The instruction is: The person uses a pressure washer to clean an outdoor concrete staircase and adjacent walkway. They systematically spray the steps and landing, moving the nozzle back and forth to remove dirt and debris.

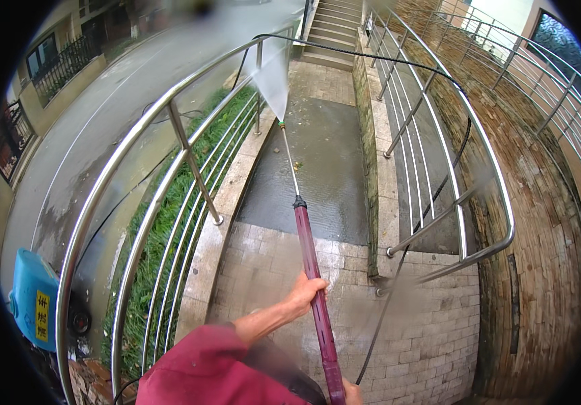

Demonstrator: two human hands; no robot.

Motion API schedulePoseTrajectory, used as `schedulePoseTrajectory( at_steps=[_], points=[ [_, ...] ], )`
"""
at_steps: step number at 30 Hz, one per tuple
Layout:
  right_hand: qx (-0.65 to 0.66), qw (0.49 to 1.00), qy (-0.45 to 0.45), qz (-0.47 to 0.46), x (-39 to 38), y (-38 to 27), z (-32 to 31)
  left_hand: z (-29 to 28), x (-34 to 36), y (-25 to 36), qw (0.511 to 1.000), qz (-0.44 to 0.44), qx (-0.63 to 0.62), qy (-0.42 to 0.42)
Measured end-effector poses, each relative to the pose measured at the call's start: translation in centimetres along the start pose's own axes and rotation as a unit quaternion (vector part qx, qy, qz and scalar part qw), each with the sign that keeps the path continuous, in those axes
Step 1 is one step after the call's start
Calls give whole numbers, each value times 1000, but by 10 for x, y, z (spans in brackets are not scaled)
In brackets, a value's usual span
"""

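I hold a pressure washer lance (pixel 309 251) with a long maroon grip tube, a thin metal wand and a small nozzle at its far end. My left hand (pixel 306 295) is wrapped round the middle of the tube. Only a little of my right hand (pixel 352 393) shows at the lower edge, against the tube's rear end; its fingers are mostly hidden. A white fan of water (pixel 275 84) sprays forward from the nozzle, toward the left railing's far end. Under the wand lies wet grey ramp paving (pixel 331 169).
Steel railings (pixel 199 165) (pixel 483 148) stand left and right on stone curbs. A black hose (pixel 378 324) runs beside me and over the right railing. Stairs (pixel 334 30) rise ahead. A blue wheeled tank (pixel 34 297) stands left, beyond grass (pixel 199 145), near the road.
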State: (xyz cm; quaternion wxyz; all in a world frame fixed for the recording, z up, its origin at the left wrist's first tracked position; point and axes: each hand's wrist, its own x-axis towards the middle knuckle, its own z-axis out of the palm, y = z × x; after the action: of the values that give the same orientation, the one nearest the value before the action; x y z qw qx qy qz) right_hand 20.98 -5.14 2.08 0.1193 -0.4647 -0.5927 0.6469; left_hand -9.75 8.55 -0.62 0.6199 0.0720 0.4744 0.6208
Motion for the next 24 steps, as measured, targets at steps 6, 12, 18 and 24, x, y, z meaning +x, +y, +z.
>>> schedulePoseTrajectory(
  at_steps=[6,12,18,24],
  points=[
    [-135,975,72,-158,132,-89,97,-44,87,139,995,35,-4,-90],
    [-135,971,81,-180,173,-105,123,-71,130,168,984,13,-56,-169],
    [-71,995,57,-36,129,-67,90,-94,155,38,971,-138,-151,-123],
    [-133,988,52,64,42,-56,40,-90,105,-85,961,-244,-126,33]
  ],
)
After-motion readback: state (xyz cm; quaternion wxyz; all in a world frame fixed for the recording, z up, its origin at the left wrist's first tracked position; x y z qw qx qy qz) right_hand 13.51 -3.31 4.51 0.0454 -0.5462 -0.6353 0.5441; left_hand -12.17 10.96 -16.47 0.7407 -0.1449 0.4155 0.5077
